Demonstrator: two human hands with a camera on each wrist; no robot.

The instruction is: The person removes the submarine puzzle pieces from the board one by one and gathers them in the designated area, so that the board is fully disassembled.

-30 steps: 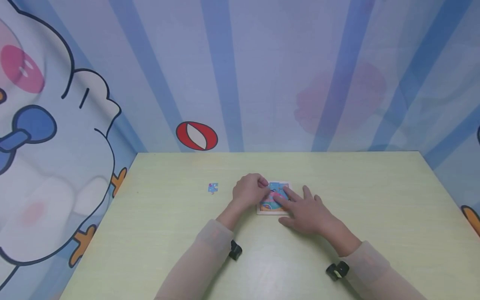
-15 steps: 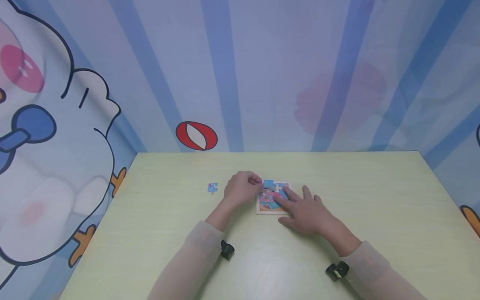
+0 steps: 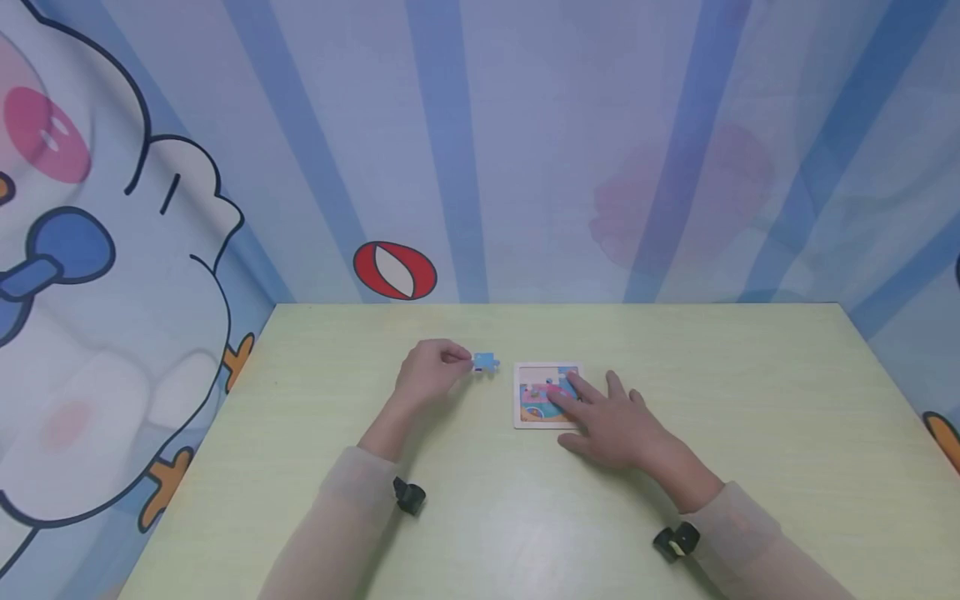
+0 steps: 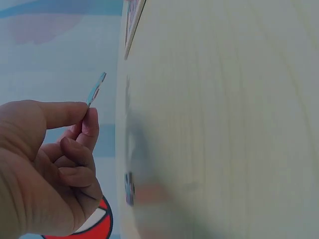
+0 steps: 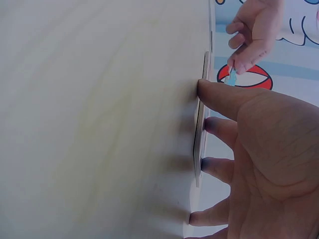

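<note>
Between thumb and forefinger my left hand (image 3: 431,371) pinches a light blue puzzle piece (image 3: 485,362), held above the table left of the puzzle board. In the left wrist view the piece (image 4: 96,89) is seen edge-on, off the table. The square puzzle board (image 3: 528,423) has a white rim; its upper left part is bare, with printed pieces lower down and at the upper right. My right hand (image 3: 611,421) rests with spread fingers on the board's right side, partly hiding it. In the left wrist view another small piece (image 4: 129,189) lies on the table.
The pale table (image 3: 675,350) extends around both hands. Behind it hangs a blue striped backdrop (image 3: 525,150) with printed cartoon figures. A dark wrist device (image 3: 409,497) is at the left sleeve, and another (image 3: 676,542) at the right.
My left hand has moved left, away from the board, with the blue piece, baring the board's upper left. It now covers the spot of the loose piece. My right hand has stayed still.
</note>
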